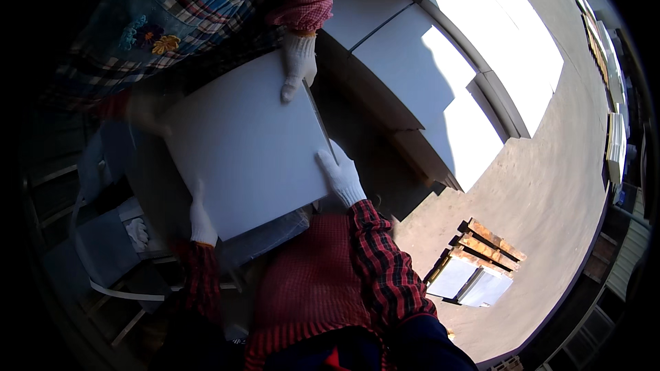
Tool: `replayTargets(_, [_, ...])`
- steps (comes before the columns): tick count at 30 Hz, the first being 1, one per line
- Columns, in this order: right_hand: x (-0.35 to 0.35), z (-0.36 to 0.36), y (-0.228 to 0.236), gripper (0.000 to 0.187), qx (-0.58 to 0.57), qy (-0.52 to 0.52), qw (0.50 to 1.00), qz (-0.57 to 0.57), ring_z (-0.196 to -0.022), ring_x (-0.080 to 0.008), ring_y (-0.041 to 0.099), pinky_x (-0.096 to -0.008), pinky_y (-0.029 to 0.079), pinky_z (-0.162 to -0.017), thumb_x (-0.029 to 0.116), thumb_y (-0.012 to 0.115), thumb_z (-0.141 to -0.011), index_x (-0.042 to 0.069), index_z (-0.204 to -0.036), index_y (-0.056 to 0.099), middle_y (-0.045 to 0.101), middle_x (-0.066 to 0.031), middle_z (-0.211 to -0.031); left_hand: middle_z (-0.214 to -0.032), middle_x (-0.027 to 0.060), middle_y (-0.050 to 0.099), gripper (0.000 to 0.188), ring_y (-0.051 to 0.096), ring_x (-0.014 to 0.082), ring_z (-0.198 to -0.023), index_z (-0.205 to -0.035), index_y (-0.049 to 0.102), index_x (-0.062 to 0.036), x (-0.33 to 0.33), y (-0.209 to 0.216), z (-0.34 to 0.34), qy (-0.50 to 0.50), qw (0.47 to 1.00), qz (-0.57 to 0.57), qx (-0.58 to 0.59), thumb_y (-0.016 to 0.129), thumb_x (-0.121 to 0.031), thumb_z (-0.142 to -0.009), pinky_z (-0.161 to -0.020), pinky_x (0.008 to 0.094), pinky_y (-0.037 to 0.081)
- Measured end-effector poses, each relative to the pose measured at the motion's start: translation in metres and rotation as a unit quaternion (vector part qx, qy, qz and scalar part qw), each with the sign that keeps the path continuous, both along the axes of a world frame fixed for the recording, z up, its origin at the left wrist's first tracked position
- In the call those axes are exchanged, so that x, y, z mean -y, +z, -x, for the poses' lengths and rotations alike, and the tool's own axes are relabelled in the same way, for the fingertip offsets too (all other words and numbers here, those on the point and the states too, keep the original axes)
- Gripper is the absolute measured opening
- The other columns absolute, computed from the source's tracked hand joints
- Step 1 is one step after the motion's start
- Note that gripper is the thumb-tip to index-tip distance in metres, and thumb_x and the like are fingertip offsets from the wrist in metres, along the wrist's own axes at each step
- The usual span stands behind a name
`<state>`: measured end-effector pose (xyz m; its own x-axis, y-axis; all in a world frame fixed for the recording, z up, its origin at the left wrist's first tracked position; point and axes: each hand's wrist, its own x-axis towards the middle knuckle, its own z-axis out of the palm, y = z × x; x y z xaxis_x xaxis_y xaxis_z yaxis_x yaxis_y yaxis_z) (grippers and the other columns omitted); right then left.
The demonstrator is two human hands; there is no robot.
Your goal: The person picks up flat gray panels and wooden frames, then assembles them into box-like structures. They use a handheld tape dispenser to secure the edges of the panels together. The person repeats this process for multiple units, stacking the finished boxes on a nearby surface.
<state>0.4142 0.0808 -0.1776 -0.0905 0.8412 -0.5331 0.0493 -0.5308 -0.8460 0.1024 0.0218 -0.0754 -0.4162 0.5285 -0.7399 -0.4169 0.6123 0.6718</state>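
The white board (247,144) stretches ahead between the left hand (202,221) and right hand (343,177), both half-curled holding its opposite edges, fingers underneath hidden.

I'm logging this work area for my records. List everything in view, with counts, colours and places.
White panel: one on top, white, centre
Shiny bundle: one, grey-blue, by the panel's near edge
Large stacks: several, white, upper right
Pallet: one, brown, lower right, bearing white pieces
Distant stacks: several, mostly white, far right
Floor: one, greyish beige, right
Loose gloves: count unclear, white, left
Curved band: one, pale, lower left
Co-worker: one, plaid and blue clothing, upper left
Co-worker's gloved hand: one clear, white, panel's far right corner
Own sleeves: two, red-black check, bottom
Left hand: one, white-gloved, panel's left edge
Right hand: one, white-gloved, panel's right edge
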Motion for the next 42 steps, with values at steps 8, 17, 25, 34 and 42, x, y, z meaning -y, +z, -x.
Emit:
replayTargets(8, [0.073, -0.114, 0.044, 0.058, -0.009, -0.056, 0.998, 0.036, -0.113, -0.0231, 0.065, -0.0358, 0.05, -0.099, 0.034, 0.068, -0.093, 0.002, -0.14, 0.056, 0.069, -0.0163, -0.124, -0.141, 0.0094, 0.054, 0.065, 0.051, 0.0274, -0.129, -0.148, 0.045, -0.0064, 0.075, 0.001, -0.087, -0.016, 0.995, 0.059, 0.078, 0.063, -0.045, -0.099, -0.111, 0.0436, 0.041])
replayTargets(17, [0.1, -0.32, 0.061, 0.072, 0.1, 0.005, 0.993, 0.055, -0.119, -0.03, 0.064, -0.0373, 0.05, -0.102, 0.035, 0.074, -0.087, -0.003, -0.144, 0.051, 0.063, -0.0243, -0.133, -0.143, 0.0108, 0.054, 0.06, 0.051, 0.0277, -0.131, -0.147, 0.045, -0.0036, 0.155, -0.049, -0.284, 0.035, 0.969, 0.106, 0.222, 0.057, -0.043, -0.103, -0.112, 0.0436, 0.041])
replayTargets(25, [0.058, -0.477, 0.038, 0.053, 0.119, -0.003, 0.991, 0.061, -0.085, -0.0173, 0.066, -0.0323, 0.054, -0.078, 0.026, 0.08, -0.086, -0.002, -0.128, 0.065, 0.07, -0.0118, -0.099, -0.153, 0.0092, 0.044, 0.078, 0.04, 0.0265, -0.141, -0.154, 0.036, -0.004, 0.132, -0.127, -0.466, -0.066, 0.956, 0.082, 0.274, 0.052, -0.059, -0.101, -0.12, 0.0396, 0.029])
replayTargets(34, [-0.016, -0.532, -0.01, 0.044, 0.32, -0.015, 0.942, -0.103, -0.103, -0.0212, 0.069, -0.0345, 0.054, -0.093, 0.034, 0.069, -0.096, 0.005, -0.129, 0.068, 0.073, -0.0134, -0.111, -0.148, 0.0074, 0.05, 0.071, 0.047, 0.0257, -0.136, -0.15, 0.042, -0.0089, 0.067, -0.179, -0.561, 0.067, 0.946, 0.022, 0.318, 0.053, -0.058, -0.1, -0.117, 0.0421, 0.036])
replayTargets(42, [0.135, -0.446, 0.004, 0.052, 0.054, -0.496, 0.852, 0.157, -0.127, -0.0299, 0.057, -0.0372, 0.046, -0.107, 0.027, 0.05, -0.108, -0.005, -0.149, 0.042, 0.057, -0.0219, -0.14, -0.147, 0.0082, 0.049, 0.069, 0.046, 0.0286, -0.137, -0.151, 0.039, -0.0082, 0.038, -0.168, -0.523, 0.017, 0.958, 0.017, 0.287, 0.056, -0.052, -0.1, -0.116, 0.0464, 0.037])
